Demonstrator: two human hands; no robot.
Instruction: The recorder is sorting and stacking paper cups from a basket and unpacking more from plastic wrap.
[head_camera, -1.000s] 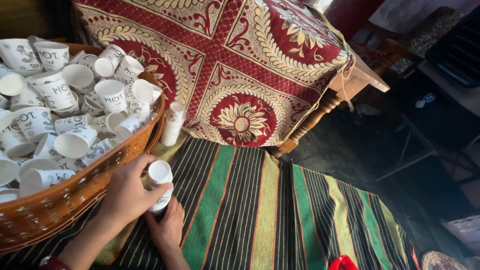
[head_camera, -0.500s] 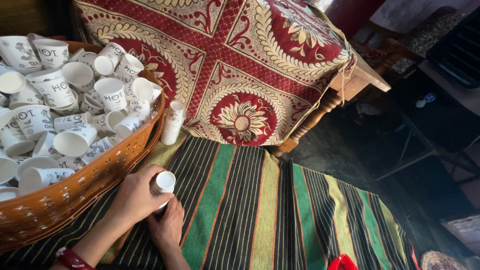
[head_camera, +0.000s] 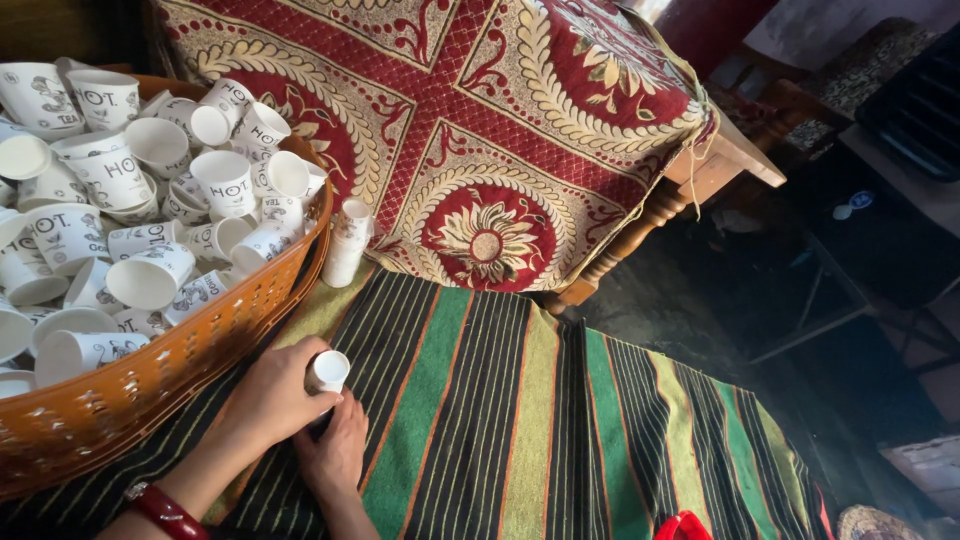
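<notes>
My left hand (head_camera: 272, 398), with a red bangle on its wrist, grips a white paper cup (head_camera: 327, 371) that lies on its side, its mouth turned right. Just below it, my right hand (head_camera: 335, 452) is curled around the lower end of the same cup stack, which both hands mostly hide. Both hands rest over a green and black striped cloth (head_camera: 480, 400), right beside an orange woven basket (head_camera: 150, 380) piled with several white printed paper cups (head_camera: 150, 190).
A short upright stack of paper cups (head_camera: 347, 243) stands by the basket's right rim. Behind it, a red and cream patterned cloth (head_camera: 480, 120) drapes a wooden table (head_camera: 640, 225). A dark floor lies to the right, and a red object (head_camera: 683, 526) shows at the bottom edge.
My left hand has brought the cup down and slightly right, towards my right hand. The lower cup that showed in my right hand is now covered.
</notes>
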